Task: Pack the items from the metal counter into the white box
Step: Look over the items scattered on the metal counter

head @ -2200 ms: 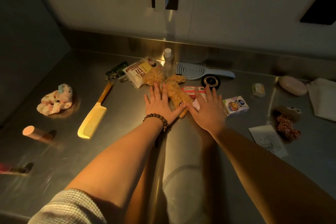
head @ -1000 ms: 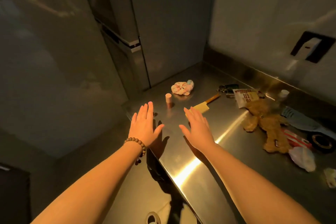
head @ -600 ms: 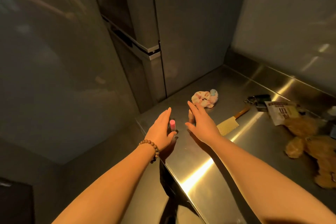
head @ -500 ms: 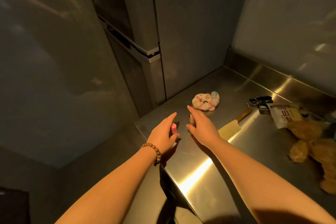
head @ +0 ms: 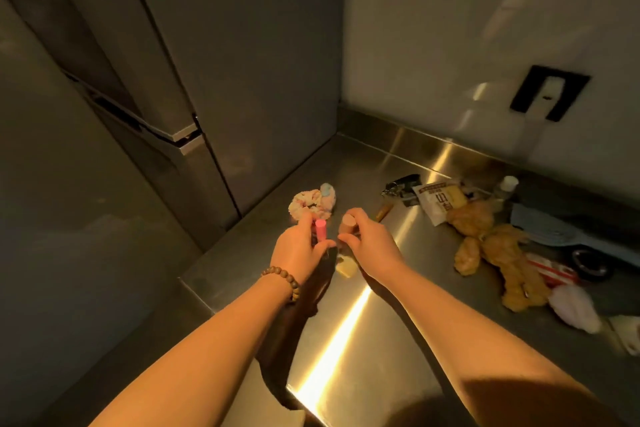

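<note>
Standing at the near corner of the metal counter (head: 363,340), with the left hand (head: 298,250) pinching a small pink tube (head: 321,228) upright and the right hand (head: 370,246) closing round a pale peach tube (head: 347,220). Just beyond the hands, lying untouched: a pastel scrunchie (head: 313,203), a yellow comb (head: 346,267) mostly hidden under the right wrist. Farther right of the scrunchie, waiting unpacked: keys (head: 398,185), a snack packet (head: 438,201), a tan plush toy (head: 498,246), a blue hairbrush (head: 554,232). Looking barely begun; white box not showing anywhere, so nearly everything remaining.
</note>
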